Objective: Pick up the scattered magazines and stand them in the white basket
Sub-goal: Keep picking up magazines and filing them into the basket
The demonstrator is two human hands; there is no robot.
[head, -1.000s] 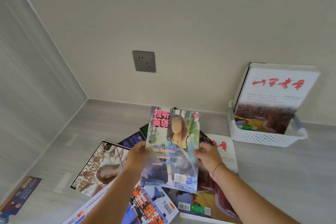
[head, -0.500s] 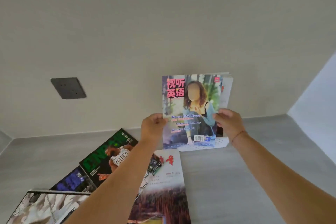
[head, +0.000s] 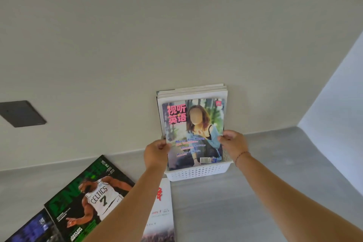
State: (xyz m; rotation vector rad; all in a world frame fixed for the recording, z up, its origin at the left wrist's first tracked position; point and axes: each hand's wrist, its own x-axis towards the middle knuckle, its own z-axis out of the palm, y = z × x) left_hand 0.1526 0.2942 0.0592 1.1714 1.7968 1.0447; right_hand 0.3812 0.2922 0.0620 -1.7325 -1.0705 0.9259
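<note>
A magazine with pink Chinese lettering and a woman on its cover (head: 193,133) stands upright with its lower edge inside the white basket (head: 196,173), in front of several other magazines (head: 191,91) leaning on the wall. My left hand (head: 157,153) pinches its left edge and my right hand (head: 232,143) pinches its right edge. On the floor to the left lie a green basketball magazine (head: 86,196), a dark blue magazine (head: 33,230) and a white magazine with red lettering (head: 162,212), partly hidden by my left forearm.
The basket stands against a beige wall on a grey floor. A dark wall socket (head: 21,113) is at the left. A pale wall (head: 337,108) rises at the right. Bare grey floor (head: 225,212) lies in front of the basket.
Both hands carried the magazine from above the pile on the floor to the right and lowered it into the basket. The view has swung right and closer to the basket.
</note>
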